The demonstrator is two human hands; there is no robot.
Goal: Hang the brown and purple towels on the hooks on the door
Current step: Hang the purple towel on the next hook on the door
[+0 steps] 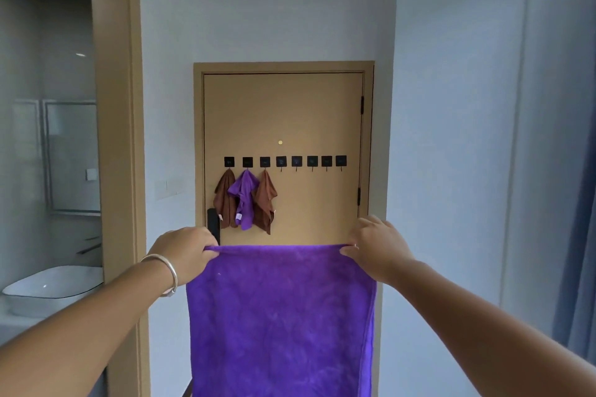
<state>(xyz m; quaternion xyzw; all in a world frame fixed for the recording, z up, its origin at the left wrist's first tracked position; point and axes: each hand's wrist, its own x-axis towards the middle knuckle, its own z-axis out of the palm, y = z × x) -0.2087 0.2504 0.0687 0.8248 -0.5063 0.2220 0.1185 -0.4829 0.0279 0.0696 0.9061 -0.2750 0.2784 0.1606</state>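
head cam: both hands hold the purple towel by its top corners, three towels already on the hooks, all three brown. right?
Not quite. The head view shows two brown towels hanging with a small purple towel between them, on the three leftmost hooks. The rest holds: the left hand and right hand pinch the top corners of the large purple towel.
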